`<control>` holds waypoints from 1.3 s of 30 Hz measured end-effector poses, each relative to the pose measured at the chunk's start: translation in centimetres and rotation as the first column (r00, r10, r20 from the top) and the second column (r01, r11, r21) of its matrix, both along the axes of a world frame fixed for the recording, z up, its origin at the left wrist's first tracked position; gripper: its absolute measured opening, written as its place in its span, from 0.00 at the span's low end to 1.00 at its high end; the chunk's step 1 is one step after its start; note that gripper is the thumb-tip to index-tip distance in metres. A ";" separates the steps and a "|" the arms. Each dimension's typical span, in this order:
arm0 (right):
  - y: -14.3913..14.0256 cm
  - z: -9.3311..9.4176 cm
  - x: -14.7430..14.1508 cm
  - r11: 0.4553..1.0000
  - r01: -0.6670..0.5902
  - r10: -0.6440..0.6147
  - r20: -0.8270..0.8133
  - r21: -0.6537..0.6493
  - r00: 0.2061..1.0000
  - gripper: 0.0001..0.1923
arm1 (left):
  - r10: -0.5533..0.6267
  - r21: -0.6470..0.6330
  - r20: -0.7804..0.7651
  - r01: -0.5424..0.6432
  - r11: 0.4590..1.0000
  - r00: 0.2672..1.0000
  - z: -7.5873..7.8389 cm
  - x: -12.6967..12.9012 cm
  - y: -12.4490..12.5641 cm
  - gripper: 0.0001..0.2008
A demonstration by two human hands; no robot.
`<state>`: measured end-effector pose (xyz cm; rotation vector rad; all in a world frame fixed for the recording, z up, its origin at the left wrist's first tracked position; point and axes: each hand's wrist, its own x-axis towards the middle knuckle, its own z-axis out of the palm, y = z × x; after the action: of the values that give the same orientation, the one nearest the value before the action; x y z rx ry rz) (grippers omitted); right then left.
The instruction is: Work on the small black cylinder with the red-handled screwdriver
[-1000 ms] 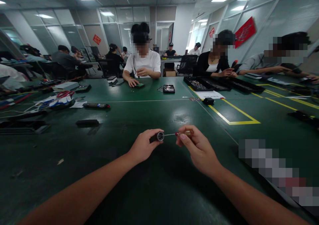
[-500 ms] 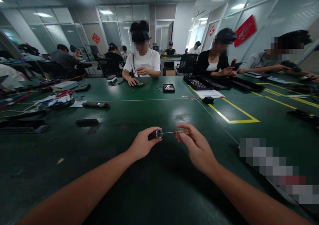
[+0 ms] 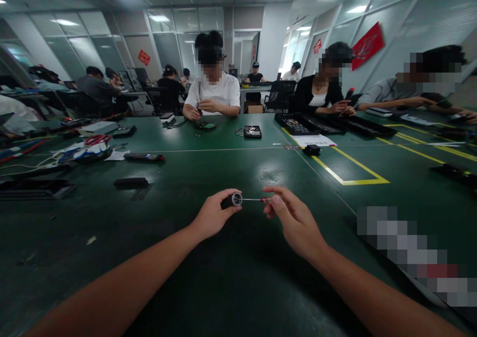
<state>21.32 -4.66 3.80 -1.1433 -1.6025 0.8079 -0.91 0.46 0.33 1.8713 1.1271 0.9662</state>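
My left hand (image 3: 215, 212) is closed around a short black cylinder (image 3: 236, 199) with a silver ring at its open end, which faces right. What this cylinder is I cannot make out; it could be part of a flashlight. My right hand (image 3: 294, 217) pinches the handle of a screwdriver (image 3: 263, 200) between thumb and fingers. Its thin metal shaft points left, and the tip reaches the ringed end of the cylinder; how far it goes in is hard to see. Both hands are held above the green table (image 3: 223, 287).
Across the table a person in white (image 3: 212, 93) works on a small device. A dark pen-shaped tool (image 3: 144, 157) and a black bar (image 3: 131, 183) lie left. A small black block (image 3: 312, 150) sits near yellow tape (image 3: 365, 182). Black trays (image 3: 298, 124) stand at the back right.
My right fingers have shifted on the screwdriver handle, covering more of it. The left hand and cylinder stay nearly still. The person opposite has lifted a hand off the device.
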 end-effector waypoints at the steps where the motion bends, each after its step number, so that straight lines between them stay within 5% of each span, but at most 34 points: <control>1: 0.0 0.1 -0.1 1.000 0.002 -0.002 0.001 -0.010 1.000 0.20 | -0.002 -0.006 0.000 0.002 1.000 1.000 -0.1 0.0 0.0 0.19; 18: 0.2 -0.6 -0.7 0.994 0.108 -0.104 -0.123 0.028 0.987 0.13 | 0.008 0.086 -0.055 -0.003 0.996 0.998 0.2 0.3 -0.5 0.20; 23: 1.6 -0.8 -0.5 0.967 0.019 -0.157 -0.537 -0.254 0.829 0.16 | -0.028 0.262 -0.146 0.066 0.963 0.989 0.8 0.2 -0.4 0.17; 26: 2.4 -1.1 -0.1 0.945 -0.039 -0.184 -0.625 -0.325 0.758 0.16 | -0.021 0.259 -0.163 0.063 0.964 0.986 0.8 0.0 -0.2 0.17; 32: 2.1 -1.4 -0.3 0.983 0.083 -0.156 -0.515 -0.162 0.843 0.16 | -0.003 0.224 -0.175 0.043 0.974 0.985 0.5 0.0 -0.2 0.17; 39: 1.8 -1.4 -0.4 0.997 0.066 -0.080 -0.371 -0.050 0.925 0.13 | 0.009 0.250 -0.197 0.042 0.967 0.980 0.5 0.1 -0.2 0.18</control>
<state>20.89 -2.89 2.37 -0.9978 -1.2265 0.9459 -0.84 0.22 0.80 2.2201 1.1432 0.9690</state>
